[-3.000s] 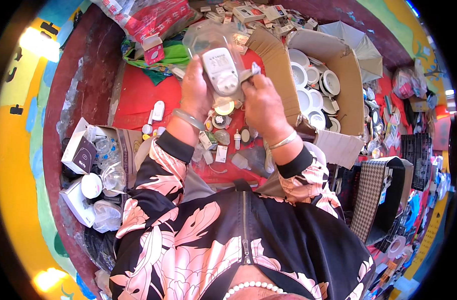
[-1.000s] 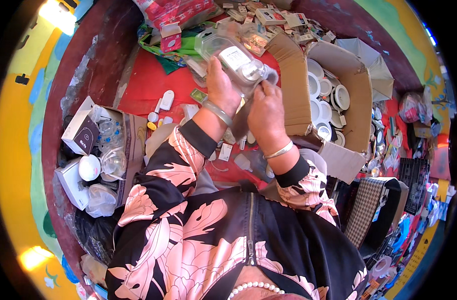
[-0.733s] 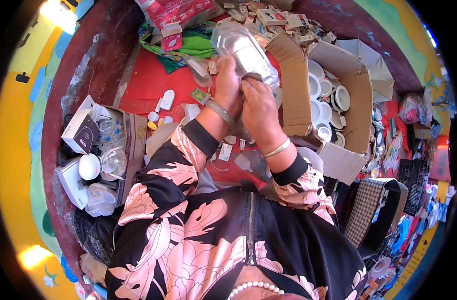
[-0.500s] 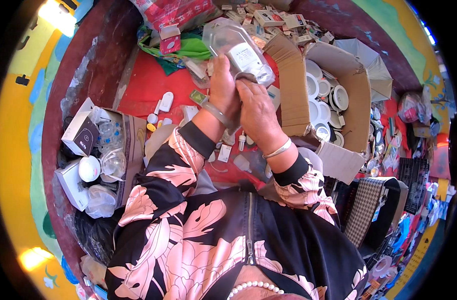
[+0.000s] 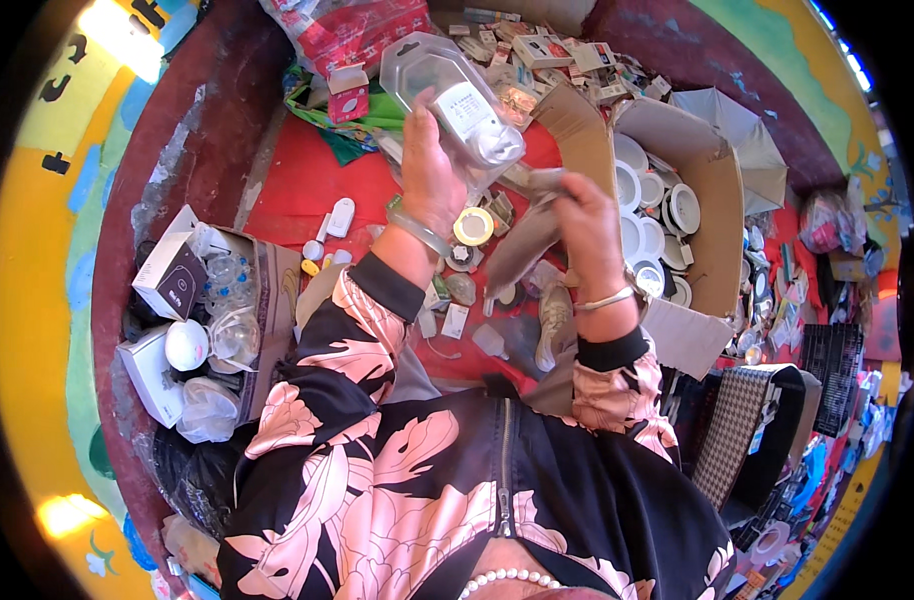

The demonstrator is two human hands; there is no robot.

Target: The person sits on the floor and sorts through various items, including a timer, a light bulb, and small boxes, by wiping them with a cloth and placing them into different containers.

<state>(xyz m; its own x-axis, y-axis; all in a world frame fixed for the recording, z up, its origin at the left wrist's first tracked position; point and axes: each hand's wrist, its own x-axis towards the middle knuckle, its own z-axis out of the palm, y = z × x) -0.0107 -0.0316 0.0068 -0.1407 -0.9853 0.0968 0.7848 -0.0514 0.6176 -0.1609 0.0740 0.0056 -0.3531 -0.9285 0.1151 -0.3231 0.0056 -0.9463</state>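
Note:
My left hand (image 5: 434, 178) is closed on a clear plastic clamshell pack (image 5: 465, 108), held up over the red cloth. Inside the pack sits a white device with printing on its face and a loose white bundle below it. A greyish-brown cloth (image 5: 524, 247) hangs from my right hand (image 5: 589, 228), whose fingers pinch its upper end just right of the pack. The cloth and the pack look apart. Beneath my hands lie a round white-and-yellow light fitting (image 5: 474, 227), a white remote-like piece (image 5: 341, 217) and a small white card (image 5: 455, 321).
An open cardboard box (image 5: 712, 150) of round white light fittings stands close to my right hand. Another carton (image 5: 277, 300) with bulbs and small boxes is at the left. Small packages (image 5: 542, 52) pile up at the back, beside a red patterned bag (image 5: 352, 35).
My right hand has drawn away from the pack, moving right and down with the cloth. My left hand and the pack have shifted slightly left.

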